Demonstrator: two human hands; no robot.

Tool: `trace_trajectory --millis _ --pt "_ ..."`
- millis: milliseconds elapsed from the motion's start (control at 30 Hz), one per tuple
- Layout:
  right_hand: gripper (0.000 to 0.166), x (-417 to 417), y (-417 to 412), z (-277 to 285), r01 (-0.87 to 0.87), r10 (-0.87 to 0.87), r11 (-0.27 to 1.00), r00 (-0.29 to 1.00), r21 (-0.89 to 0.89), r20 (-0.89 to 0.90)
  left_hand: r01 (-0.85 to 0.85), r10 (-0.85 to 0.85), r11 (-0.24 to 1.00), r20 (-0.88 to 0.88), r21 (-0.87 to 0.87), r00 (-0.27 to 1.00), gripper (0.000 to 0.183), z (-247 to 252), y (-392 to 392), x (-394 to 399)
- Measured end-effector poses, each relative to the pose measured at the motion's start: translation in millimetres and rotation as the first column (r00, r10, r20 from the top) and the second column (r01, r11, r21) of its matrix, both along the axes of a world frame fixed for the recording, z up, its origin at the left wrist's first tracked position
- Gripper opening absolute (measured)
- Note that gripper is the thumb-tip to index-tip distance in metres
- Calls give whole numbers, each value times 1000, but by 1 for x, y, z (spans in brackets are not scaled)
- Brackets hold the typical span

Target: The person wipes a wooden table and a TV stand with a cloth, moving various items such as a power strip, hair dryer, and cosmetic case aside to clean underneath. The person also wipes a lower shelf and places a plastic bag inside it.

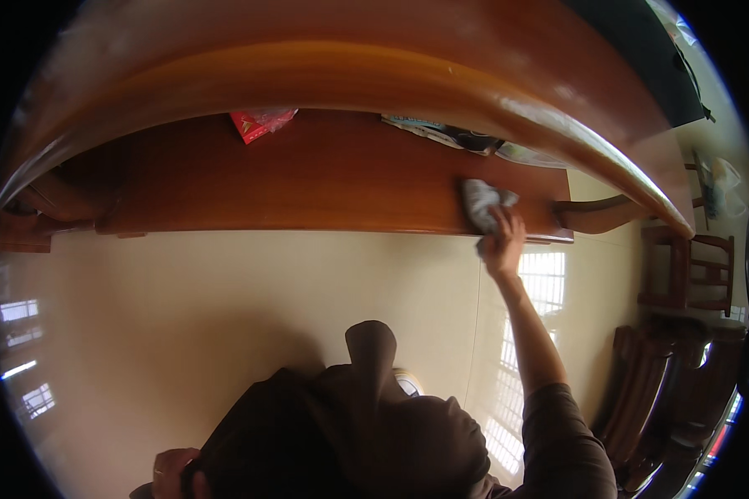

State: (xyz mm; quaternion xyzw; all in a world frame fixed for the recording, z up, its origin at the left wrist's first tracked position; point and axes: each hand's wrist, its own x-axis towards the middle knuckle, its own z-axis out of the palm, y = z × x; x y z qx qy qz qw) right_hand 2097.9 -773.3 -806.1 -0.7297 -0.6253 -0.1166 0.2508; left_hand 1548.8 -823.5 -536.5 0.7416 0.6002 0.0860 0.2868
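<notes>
My right hand (504, 242) reaches forward and grips a crumpled grey cloth (482, 201). The cloth lies against the lower wooden shelf (299, 187), close to the shelf's front edge and towards its right end. Part of it hangs below my fingers. My left hand (178, 472) is low at the left, beside my dark clothing. Its fingers curl by something dark, and what that is cannot be made out.
Above the shelf juts the table's rounded wooden edge (324, 75). A red packet (254, 125) and printed packages (437, 132) lie on the shelf, partly hidden by that edge. Curved legs (599, 214) flank it. Dark wooden furniture (649, 374) and a wooden chair (711, 271) stand right.
</notes>
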Motion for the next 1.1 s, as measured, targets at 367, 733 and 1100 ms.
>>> trace_trajectory --millis 367,733,1100 --pt "33 240 89 -16 504 -550 780 835 -372 -21 -230 191 955 -204 -190 960 34 -51 -24 -58" --pt "46 136 -51 5 7 22 980 989 -200 143 -197 165 977 -289 -85 943 45 -2 -12 -28" --pt "46 -55 -12 36 -177 126 976 933 -126 -337 -289 283 952 -72 -98 956 42 16 11 -62"
